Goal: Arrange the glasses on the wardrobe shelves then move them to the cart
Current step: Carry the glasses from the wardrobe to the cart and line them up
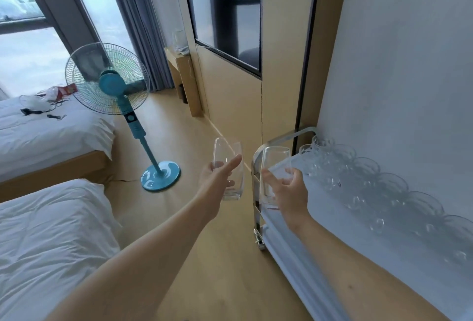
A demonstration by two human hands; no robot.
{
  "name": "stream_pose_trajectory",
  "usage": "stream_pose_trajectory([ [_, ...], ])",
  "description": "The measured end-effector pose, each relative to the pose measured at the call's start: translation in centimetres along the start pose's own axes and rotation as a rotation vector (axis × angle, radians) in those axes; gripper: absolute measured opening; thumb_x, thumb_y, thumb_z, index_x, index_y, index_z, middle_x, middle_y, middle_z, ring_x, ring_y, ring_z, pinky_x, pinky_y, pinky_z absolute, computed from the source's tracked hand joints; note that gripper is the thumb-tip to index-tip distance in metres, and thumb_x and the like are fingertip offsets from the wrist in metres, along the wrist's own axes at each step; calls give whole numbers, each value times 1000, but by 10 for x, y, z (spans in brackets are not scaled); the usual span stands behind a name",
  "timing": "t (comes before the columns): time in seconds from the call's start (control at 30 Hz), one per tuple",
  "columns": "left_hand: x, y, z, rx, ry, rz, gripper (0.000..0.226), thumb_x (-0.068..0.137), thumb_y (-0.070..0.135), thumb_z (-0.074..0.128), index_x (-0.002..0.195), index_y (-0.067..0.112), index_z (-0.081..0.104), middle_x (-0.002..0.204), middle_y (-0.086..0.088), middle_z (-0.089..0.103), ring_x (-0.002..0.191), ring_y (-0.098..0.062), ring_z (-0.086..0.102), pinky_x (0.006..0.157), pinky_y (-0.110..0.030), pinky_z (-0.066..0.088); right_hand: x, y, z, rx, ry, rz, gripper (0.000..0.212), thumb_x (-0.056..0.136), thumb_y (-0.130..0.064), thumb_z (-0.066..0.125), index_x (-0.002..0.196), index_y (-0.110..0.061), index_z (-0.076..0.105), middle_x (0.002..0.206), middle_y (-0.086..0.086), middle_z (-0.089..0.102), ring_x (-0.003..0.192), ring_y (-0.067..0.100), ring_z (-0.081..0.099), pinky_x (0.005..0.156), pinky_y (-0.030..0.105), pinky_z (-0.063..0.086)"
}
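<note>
Head view: teal fan [116,85] stands between beds and cart [284,139].

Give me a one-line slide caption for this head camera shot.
Each hand, left and right, carries a clear glass toward the cart lined with glasses.

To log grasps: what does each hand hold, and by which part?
Left hand grips one glass around its lower body; right hand grips another glass likewise.
</note>
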State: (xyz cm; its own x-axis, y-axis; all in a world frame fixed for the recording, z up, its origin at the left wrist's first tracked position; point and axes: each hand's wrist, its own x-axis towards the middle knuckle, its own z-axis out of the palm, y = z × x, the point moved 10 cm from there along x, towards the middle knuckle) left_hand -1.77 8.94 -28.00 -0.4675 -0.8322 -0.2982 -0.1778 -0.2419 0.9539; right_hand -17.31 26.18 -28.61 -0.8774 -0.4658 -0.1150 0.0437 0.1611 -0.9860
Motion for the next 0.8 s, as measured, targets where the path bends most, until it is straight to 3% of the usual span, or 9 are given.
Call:
stream_pose_trajectory([
  [0.17,44,-9,8,28,-121,-25,89,46,72,87,114,22,60,109,-2,69,93,-24,73,86,-43,59,25,22,21,-17,74,50,79,79,-57,79,140,-18,45,88,-2,61,85,11,63,91,47,57],
  [0.37,104,-12,-11,62,-217,-65,96,39,69,87,116,17,59,108,-5,69,92,-25,73,80,-43,60,45,38,61,-73,163,104,77,81,-60,76,138,-20,44,88,-2,63,85,13,65,83,35,55],
  [0.5,142,-33,-25,82,-291,-153,88,47,64,88,115,17,58,110,-5,68,94,-26,72,83,-44,60,46,59,91,-98,232,175,74,82,-56,77,138,-20,45,87,-3,63,86,13,64,80,32,54],
  [0.67,174,-79,-31,100,-388,-263,80,58,60,89,114,12,59,99,-3,66,82,-23,70,74,-40,59,38,101,113,-108,328,289,77,79,-57,79,138,-20,46,88,-2,62,90,19,65,91,50,55],
  [0.73,178,-102,-32,137,-426,-303,78,59,60,90,116,15,59,99,-2,68,79,-21,72,62,-32,56,27,123,117,-108,373,339,79,77,-59,79,137,-20,46,88,-3,61,88,17,64,85,44,57],
  [0.8,178,-125,-30,171,-457,-336,81,54,62,89,115,18,59,99,-2,68,78,-20,71,62,-30,54,14,143,120,-81,411,380,82,74,-62,81,137,-23,46,92,-1,62,85,12,64,63,27,56],
])
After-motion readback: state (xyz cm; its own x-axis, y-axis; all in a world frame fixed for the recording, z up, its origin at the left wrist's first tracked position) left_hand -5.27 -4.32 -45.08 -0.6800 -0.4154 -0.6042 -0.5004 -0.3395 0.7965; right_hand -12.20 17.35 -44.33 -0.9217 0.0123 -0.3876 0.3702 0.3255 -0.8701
